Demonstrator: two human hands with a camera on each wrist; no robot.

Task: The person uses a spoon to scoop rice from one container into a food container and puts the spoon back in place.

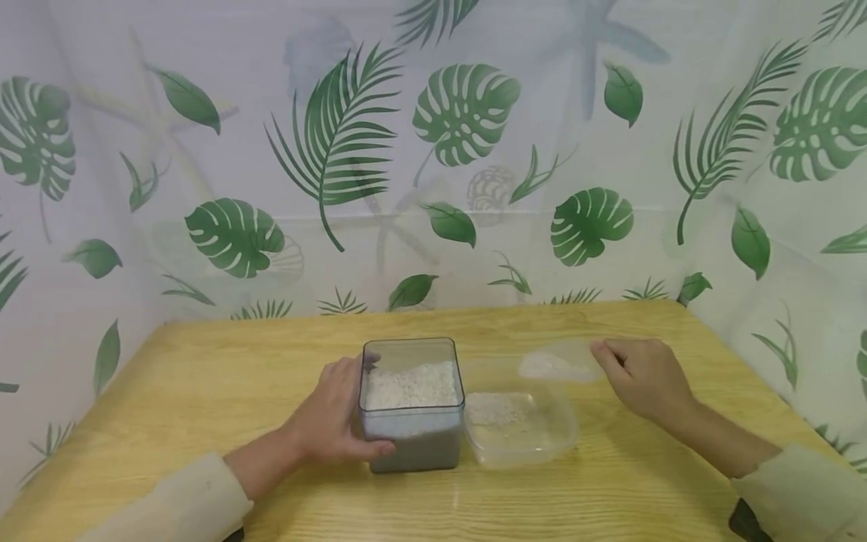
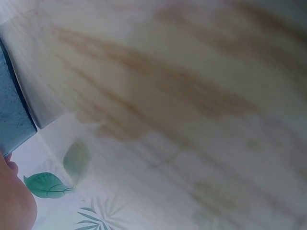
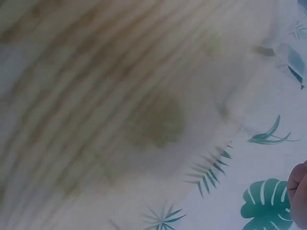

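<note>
Rice box and tub on our table.
Head view: our left hand grips the box mid-table; our right hand pinches a scoop over the tub beside it. Left wrist: box edge, table. Right wrist: blurred table, a fingertip.

A square clear tub stands upright and uncovered near the middle of the wooden surface, partly filled with white grains; its lower walls look grey. The left hand grips its left side, thumb on the front wall. Touching its right side sits a low, rounded clear dish, also upright, with a thin layer of the same grains. The right hand holds a small clear scoop, carrying some grains, just behind the dish.
</note>
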